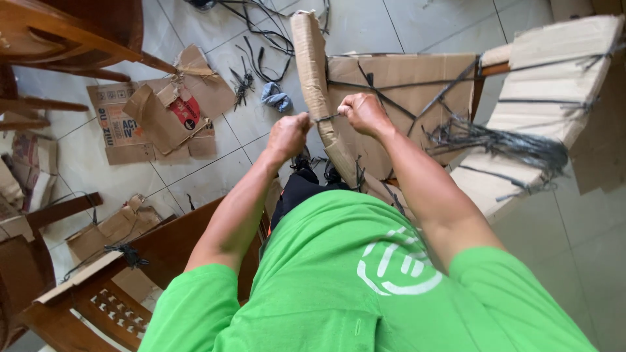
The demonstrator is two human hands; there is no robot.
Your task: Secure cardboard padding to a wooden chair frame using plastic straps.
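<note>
Both hands work at a cardboard-wrapped chair leg (319, 91) standing up over the tiled floor (365, 26). Left hand (287, 133) and right hand (362, 112) each have fingers closed tight on a black strap (325, 118) looped round the wrapping. Loose straps (502, 143) hang just right; cardboard scraps (156, 117) lie left.

Off to the left of your left hand (288, 135), a flattened brown cardboard box (130, 124) lies on the floor tiles, printed in orange and black. A torn brown flap (171, 111) on top of it carries a red and black label. Another crumpled brown carton piece (111, 229) lies below-left of that hand, nearer you.
</note>
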